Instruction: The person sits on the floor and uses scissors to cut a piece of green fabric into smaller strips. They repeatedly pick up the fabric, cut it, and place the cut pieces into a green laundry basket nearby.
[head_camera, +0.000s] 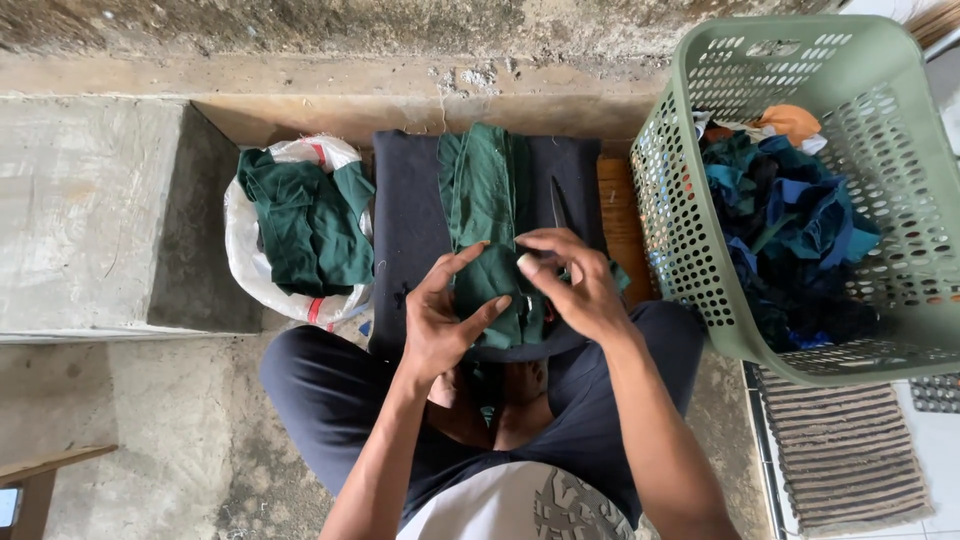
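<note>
Left hand (445, 320) has fingers spread and half curled, thumb and fingertips pressing on the green cloth (490, 215). Right hand (575, 280) is curled narrow, fingers pinching the cloth's near end just beside the left hand. Both grip the same folded end, hands almost touching. The green cloth runs as a long strip from the hands away toward the wall, lying on a dark pad (410, 220) that serves as a tabletop in front of the person's crossed legs. A dark blade-like tool (558, 205) lies on the pad just right of the cloth; cannot tell what kind. Left of the pad, a white sack (245, 255) holds more green cloth pieces (310, 220). Right of the pad, a green plastic basket (880, 110), tilted, full of blue, teal and orange scraps (790, 215). Floor is rough concrete (160, 430), with a concrete ledge (90, 200) at left and a stained wall behind. A striped mat (850, 455) lies under the basket at right.
</note>
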